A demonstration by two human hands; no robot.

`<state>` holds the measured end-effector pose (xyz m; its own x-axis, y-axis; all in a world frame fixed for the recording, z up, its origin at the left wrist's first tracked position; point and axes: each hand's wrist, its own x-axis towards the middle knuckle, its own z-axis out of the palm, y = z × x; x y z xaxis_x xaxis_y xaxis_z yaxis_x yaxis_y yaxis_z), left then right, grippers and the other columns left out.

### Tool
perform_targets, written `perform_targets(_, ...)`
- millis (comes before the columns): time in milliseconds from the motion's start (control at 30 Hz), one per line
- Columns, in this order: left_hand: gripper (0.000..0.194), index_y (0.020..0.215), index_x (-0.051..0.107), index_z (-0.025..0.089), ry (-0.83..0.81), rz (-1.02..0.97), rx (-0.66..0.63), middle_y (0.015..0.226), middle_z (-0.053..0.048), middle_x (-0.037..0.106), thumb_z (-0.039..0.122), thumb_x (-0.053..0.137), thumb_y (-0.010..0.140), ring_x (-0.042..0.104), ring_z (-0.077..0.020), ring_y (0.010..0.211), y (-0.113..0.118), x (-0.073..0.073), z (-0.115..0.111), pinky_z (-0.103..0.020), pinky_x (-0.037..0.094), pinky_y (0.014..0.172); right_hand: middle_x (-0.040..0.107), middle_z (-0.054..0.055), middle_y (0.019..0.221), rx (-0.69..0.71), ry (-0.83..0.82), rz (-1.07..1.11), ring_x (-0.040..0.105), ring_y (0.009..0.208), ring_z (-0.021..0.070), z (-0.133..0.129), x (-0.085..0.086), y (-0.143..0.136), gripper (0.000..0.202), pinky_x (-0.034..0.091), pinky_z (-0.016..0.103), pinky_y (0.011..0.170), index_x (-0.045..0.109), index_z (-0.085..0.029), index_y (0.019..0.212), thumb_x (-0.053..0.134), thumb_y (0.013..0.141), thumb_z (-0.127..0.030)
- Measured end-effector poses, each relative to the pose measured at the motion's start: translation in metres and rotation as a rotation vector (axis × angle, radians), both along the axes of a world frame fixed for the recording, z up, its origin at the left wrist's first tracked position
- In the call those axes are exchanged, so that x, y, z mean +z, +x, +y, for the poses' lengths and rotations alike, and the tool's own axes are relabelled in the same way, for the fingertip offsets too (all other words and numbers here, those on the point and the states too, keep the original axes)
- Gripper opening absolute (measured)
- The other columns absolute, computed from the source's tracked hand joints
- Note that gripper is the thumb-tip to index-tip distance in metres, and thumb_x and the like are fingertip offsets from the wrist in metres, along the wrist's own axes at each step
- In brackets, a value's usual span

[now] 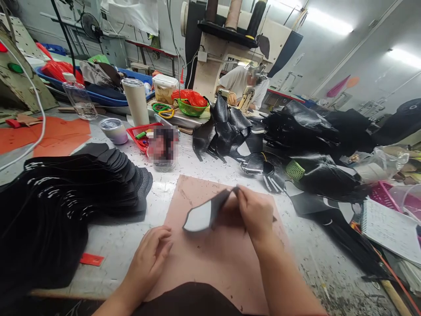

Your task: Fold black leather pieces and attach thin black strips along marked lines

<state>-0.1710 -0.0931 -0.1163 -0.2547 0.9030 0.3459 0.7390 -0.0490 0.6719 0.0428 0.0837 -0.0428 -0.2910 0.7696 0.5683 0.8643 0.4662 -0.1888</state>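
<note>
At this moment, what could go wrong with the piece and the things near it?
The right hand alone holds the dark piece, so it might slip or fold; the left hand is apart from it. Dark specks lie on the pink mat and could cling to the piece's white patch. The black stack has uneven layers, which may slide if bumped.

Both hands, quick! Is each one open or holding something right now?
Left hand: open, fingers loosely curled, nothing seen in it.
Right hand: closed, holding the thin, bent dark piece with a white patch.
</note>
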Motion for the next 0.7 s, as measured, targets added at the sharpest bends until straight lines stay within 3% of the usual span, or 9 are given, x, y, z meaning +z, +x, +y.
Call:
perform_targets(100, 0.013, 0.088, 0.053, 0.023, -0.013, -0.011, -0.003, 0.096, -0.005, 0.062, 0.031, 0.043, 0.086, 0.058, -0.0191, 0.092, 0.0, 0.002, 0.001, -0.032, 0.049, 0.08, 0.07, 0.006, 0.092, -0.074, 0.006, 0.063, 0.065, 0.075, 0.0172, 0.035, 0.016, -0.04, 0.027, 0.046, 0.024, 0.066, 0.067, -0.019, 0.102, 0.044, 0.088, -0.026)
perform_targets(200, 0.014, 0.083, 0.054, 0.023, -0.027, -0.012, -0.021, 0.094, -0.005, 0.063, 0.032, 0.043, 0.085, 0.059, -0.0197, 0.091, -0.003, 0.005, 0.004, -0.033, 0.05, 0.079, 0.065, 0.007, 0.109, 0.032, -0.147, -0.012, 0.062, 0.093, 0.0166, 0.05, 0.014, -0.072, 0.031, 0.046, 0.024, 0.077, 0.061, -0.02, 0.111, 0.039, 0.09, -0.022)
perform_targets(333, 0.012, 0.08, 0.054, 0.023, -0.026, 0.027, -0.024, 0.094, -0.005, 0.064, 0.029, 0.045, 0.085, 0.059, -0.0191, 0.09, -0.005, 0.007, 0.005, -0.031, 0.05, 0.077, 0.049, 0.016, 0.13, 0.112, -0.376, -0.216, 0.062, 0.094, 0.0217, 0.04, -0.017, -0.087, 0.045, 0.048, 0.029, 0.075, 0.047, -0.017, 0.128, 0.047, 0.083, -0.017)
perform_targets(400, 0.009, 0.08, 0.054, 0.023, 0.009, 0.065, -0.028, 0.091, -0.004, 0.064, 0.026, 0.046, 0.084, 0.06, -0.0178, 0.088, -0.001, 0.007, 0.002, -0.029, 0.051, 0.076, 0.035, 0.021, 0.138, 0.105, -0.365, -0.269, 0.061, 0.095, 0.0245, 0.023, -0.035, -0.082, 0.055, 0.048, 0.032, 0.075, 0.036, -0.016, 0.136, 0.046, 0.081, -0.014)
perform_targets(467, 0.008, 0.08, 0.055, 0.023, 0.058, 0.12, -0.04, 0.089, -0.004, 0.064, 0.023, 0.047, 0.083, 0.061, -0.0163, 0.086, 0.003, 0.012, 0.0, -0.026, 0.051, 0.074, 0.03, 0.021, 0.141, 0.132, -0.297, -0.286, 0.053, 0.11, 0.0275, 0.001, -0.05, -0.068, 0.051, 0.046, 0.035, 0.082, 0.038, -0.016, 0.135, 0.039, 0.083, -0.012)
perform_targets(567, 0.01, 0.084, 0.058, 0.022, 0.173, 0.277, 0.037, 0.092, -0.005, 0.065, 0.022, 0.048, 0.082, 0.061, -0.0163, 0.088, -0.011, 0.04, 0.003, -0.027, 0.052, 0.076, 0.042, 0.016, 0.135, 0.209, -0.226, -0.343, 0.051, 0.112, 0.0315, -0.032, -0.071, -0.029, 0.043, 0.043, 0.045, 0.087, 0.053, -0.02, 0.123, 0.036, 0.084, -0.017)
perform_targets(633, 0.014, 0.085, 0.059, 0.021, 0.266, 0.428, 0.255, 0.093, -0.008, 0.065, 0.024, 0.046, 0.083, 0.06, -0.0184, 0.092, -0.046, 0.077, 0.004, -0.033, 0.049, 0.083, 0.05, 0.014, 0.129, 0.232, -0.184, -0.362, 0.053, 0.11, 0.0326, -0.048, -0.084, 0.006, 0.041, 0.045, 0.048, 0.084, 0.056, -0.024, 0.12, 0.038, 0.085, -0.029)
perform_targets(700, 0.023, 0.087, 0.061, 0.016, 0.217, 0.57, 0.507, 0.096, -0.011, 0.065, 0.032, 0.046, 0.082, 0.059, -0.022, 0.095, -0.101, 0.123, 0.002, -0.04, 0.047, 0.086, 0.056, 0.011, 0.123, 0.277, -0.107, -0.366, 0.058, 0.102, 0.0314, -0.058, -0.095, 0.046, 0.038, 0.051, 0.045, 0.077, 0.061, -0.028, 0.114, 0.04, 0.084, -0.038)
